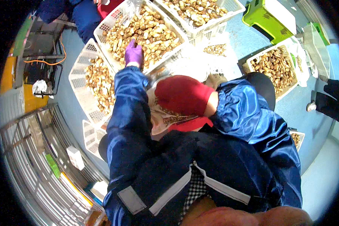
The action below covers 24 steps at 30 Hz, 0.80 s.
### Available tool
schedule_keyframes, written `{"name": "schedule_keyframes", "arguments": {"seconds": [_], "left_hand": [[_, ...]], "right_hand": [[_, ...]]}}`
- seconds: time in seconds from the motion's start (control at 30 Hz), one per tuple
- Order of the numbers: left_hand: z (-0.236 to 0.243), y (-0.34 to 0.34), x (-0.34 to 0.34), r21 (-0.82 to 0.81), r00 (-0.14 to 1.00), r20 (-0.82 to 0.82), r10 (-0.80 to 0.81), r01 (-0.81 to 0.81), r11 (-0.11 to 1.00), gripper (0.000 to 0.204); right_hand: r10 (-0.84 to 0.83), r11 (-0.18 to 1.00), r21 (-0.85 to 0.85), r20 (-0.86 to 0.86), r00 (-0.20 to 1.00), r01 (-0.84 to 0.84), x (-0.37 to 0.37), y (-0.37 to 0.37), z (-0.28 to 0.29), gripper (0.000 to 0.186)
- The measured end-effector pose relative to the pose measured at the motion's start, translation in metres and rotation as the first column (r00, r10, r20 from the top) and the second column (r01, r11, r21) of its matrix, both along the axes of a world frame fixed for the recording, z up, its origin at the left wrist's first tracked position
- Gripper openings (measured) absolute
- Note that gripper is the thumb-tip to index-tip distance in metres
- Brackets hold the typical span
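Note:
My left hand [133,55], in a purple glove, reaches over the near edge of a white perforated crate [154,68]. A finger stretches onto the heap of brown-and-cream mushrooms [147,32] inside; no mushroom shows in its grip. In front of my body is my right hand [182,96] in a red glove, its fingers curled in and hidden from above. Whatever it may hold cannot be made out. Beneath and beside it sits a pale container with small brown trimmings [173,119], partly covered by the glove.
More mushroom crates stand around: one at left [79,75], one at the back [214,23] and one at right [287,90]. A green-and-white stool [271,20] lies at back right. Another person's blue sleeve [84,20] shows at the far left; a dark-clothed leg [327,107] is at right.

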<state>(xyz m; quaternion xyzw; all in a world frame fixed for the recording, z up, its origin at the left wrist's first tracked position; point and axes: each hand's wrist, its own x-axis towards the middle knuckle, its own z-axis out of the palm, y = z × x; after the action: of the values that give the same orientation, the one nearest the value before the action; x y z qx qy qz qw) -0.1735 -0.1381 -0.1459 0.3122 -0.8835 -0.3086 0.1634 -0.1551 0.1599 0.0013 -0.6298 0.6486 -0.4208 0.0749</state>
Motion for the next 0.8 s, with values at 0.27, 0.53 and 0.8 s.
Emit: {"name": "schedule_keyframes", "arguments": {"seconds": [0.27,0.53,0.8], "left_hand": [[-0.023,-0.034,-0.061,-0.155,0.841,0.501,0.203,-0.144,0.977,0.059],[-0.019,-0.001,-0.081,-0.128,0.829,0.538,0.151,-0.097,0.987,0.060],[0.044,-0.038,0.000,0.772,0.990,-0.007,0.141,-0.084,0.630,0.035]], "right_hand": [[0.023,0.980,0.197,-0.026,0.999,-0.018,-0.010,0.007,0.014,0.017],[-0.014,0.952,0.305,0.062,0.998,-0.006,-0.017,0.012,0.012,0.018],[-0.104,0.983,0.138,-0.136,0.985,0.123,-0.042,0.006,-0.003,0.023]]}}
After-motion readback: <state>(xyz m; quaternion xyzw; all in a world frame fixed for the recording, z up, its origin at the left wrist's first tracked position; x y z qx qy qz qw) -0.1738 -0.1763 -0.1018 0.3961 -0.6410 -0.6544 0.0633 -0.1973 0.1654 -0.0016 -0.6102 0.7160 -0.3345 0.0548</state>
